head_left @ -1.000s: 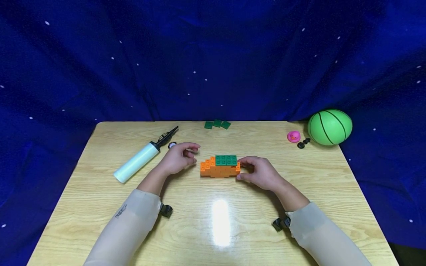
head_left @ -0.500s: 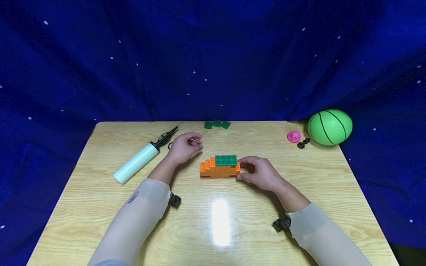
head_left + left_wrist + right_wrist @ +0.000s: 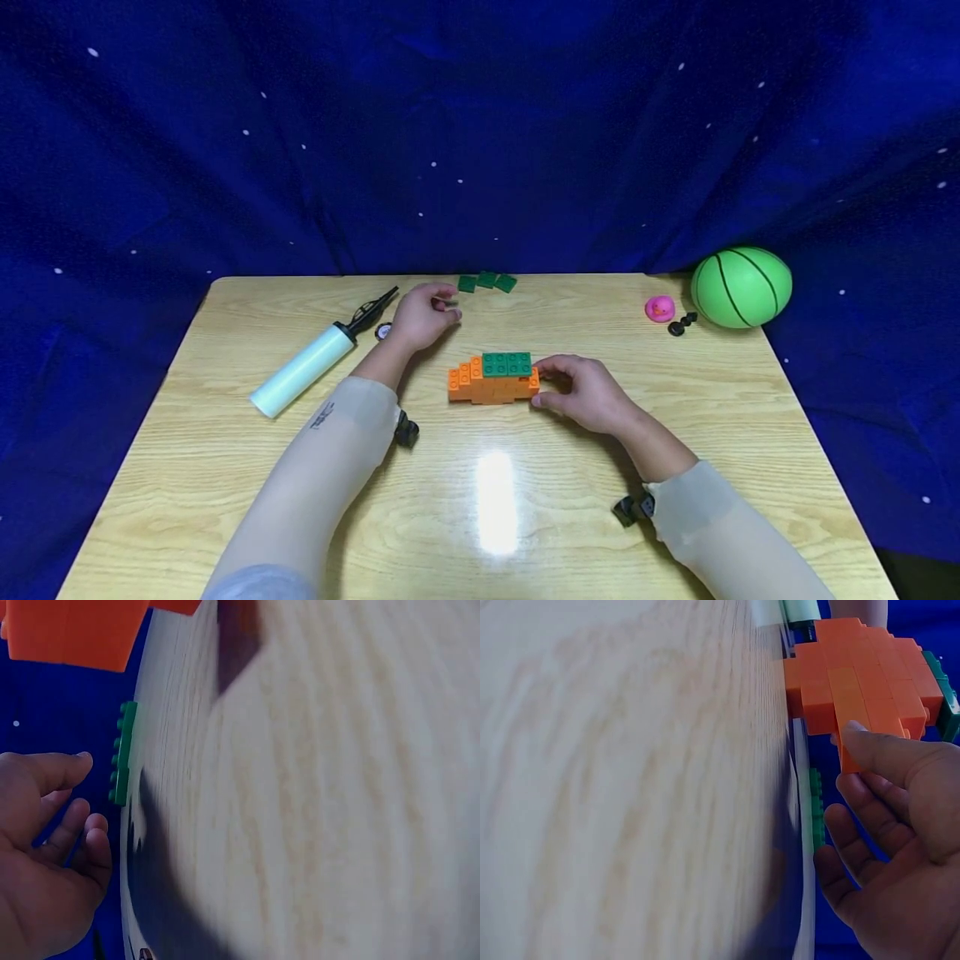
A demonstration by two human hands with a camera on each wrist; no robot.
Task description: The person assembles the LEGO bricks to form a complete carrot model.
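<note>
An orange block build (image 3: 491, 388) stands near the middle of the table with green bricks (image 3: 506, 364) on its top. My right hand (image 3: 588, 396) holds the right end of this build; in the right wrist view the thumb (image 3: 874, 746) lies against one orange brick, fingers behind it. My left hand (image 3: 422, 317) is above the table, behind and left of the build, with relaxed fingers and nothing between them. Just beyond it, at the back edge, lie loose green bricks (image 3: 487, 280), seen side-on as a green row (image 3: 124, 754) in the left wrist view.
A hand pump (image 3: 303, 371) lies at the left, with a small round black-and-white item (image 3: 383, 331) by its nozzle. At the back right are a pink rubber duck (image 3: 660, 309), small black pieces (image 3: 677, 327) and a green ball (image 3: 741, 287). A blue curtain (image 3: 480, 133) hangs behind the table.
My left hand has moved away from the build's left side, toward the back edge and the loose green bricks. The right hand has stayed on the build.
</note>
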